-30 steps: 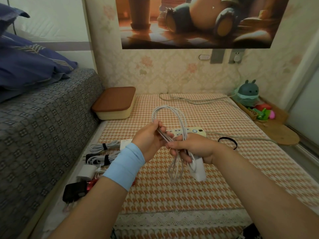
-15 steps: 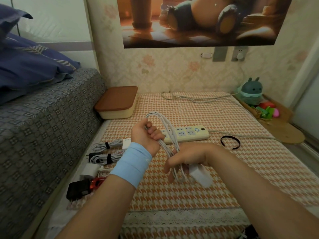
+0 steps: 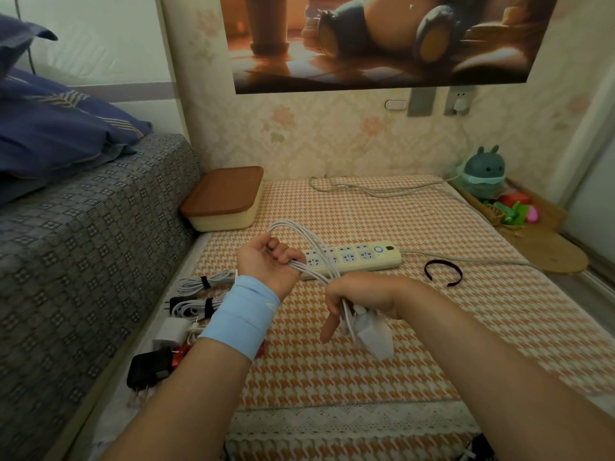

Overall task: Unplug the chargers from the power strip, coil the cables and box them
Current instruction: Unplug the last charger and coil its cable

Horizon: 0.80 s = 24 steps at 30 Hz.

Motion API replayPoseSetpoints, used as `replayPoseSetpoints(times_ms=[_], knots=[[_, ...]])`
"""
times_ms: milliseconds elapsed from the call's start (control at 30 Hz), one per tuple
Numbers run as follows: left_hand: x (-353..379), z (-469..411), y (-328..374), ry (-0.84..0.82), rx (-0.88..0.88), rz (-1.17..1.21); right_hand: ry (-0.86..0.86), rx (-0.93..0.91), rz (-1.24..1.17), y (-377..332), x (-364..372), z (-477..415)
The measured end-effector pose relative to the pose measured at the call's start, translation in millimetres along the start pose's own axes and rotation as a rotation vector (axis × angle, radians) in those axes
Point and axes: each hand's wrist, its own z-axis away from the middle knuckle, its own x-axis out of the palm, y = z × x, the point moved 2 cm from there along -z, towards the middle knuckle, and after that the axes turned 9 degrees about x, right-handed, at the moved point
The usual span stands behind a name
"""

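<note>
My left hand (image 3: 266, 261), with a blue wristband, grips the top loop of a coiled white cable (image 3: 299, 232) above the checked mat. My right hand (image 3: 361, 296) holds the coil's lower end together with its white charger brick (image 3: 374, 334), index finger pointing down. The cream power strip (image 3: 362, 257) lies behind the hands with no plugs in its sockets. A black strap loop (image 3: 444, 272) lies to its right. The cream box with a brown lid (image 3: 224, 196) stands shut at the back left.
Two tied white cable coils (image 3: 199, 282), a white charger (image 3: 171, 332), a red cable and a black charger (image 3: 148, 367) lie along the mat's left edge beside the grey bed (image 3: 83, 244). Toys (image 3: 482, 173) sit at the right wall. The strip's cord (image 3: 366, 189) runs along the back.
Both hands dropped lower and nearer to me with the coil. My left hand turned palm up around the loop, and my right hand slid down to the charger end.
</note>
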Motion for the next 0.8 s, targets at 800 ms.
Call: replayPoseSetpoints(times_ms=[800], knots=[[7, 19, -25, -0.857, 0.241, -2.460, 0.179, -0.076, 0.187, 18, -14, 11]])
